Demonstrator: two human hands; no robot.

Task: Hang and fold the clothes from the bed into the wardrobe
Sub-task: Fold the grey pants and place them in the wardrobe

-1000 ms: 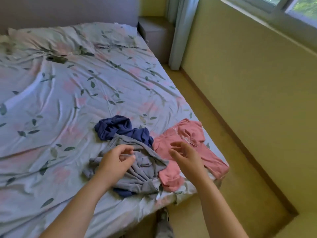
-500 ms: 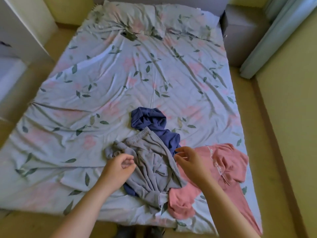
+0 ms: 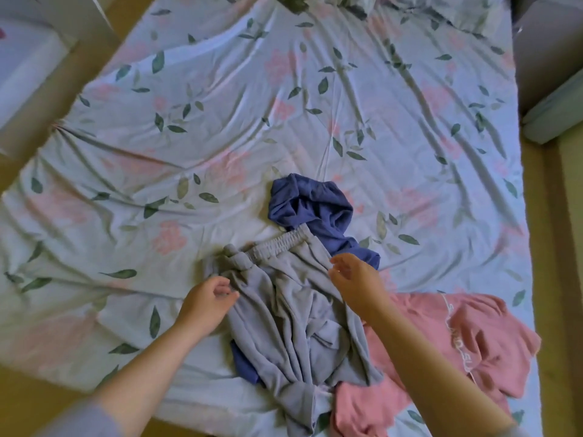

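Crumpled grey trousers (image 3: pixel 293 316) with an elastic waistband lie near the foot of the bed (image 3: pixel 220 121). A dark blue garment (image 3: pixel 312 209) sits partly under them at the far side, and a pink top (image 3: pixel 467 335) lies to their right. My left hand (image 3: pixel 206 302) hovers at the trousers' left edge, fingers loosely curled and holding nothing. My right hand (image 3: pixel 355 277) is over the right end of the waistband, fingers loosely bent, with no cloth gripped that I can see.
The bed has a wrinkled pale sheet with leaf and flower print. A white wardrobe or cabinet (image 3: pixel 34 67) stands at the far left, a grey bedside unit (image 3: pixel 549 48) and a pale curtain (image 3: pixel 555 118) at the far right. Yellowish floor surrounds the bed.
The view swung left and down, so the bed now fills the frame. Both hands moved forward over the grey trousers toward the waistband.
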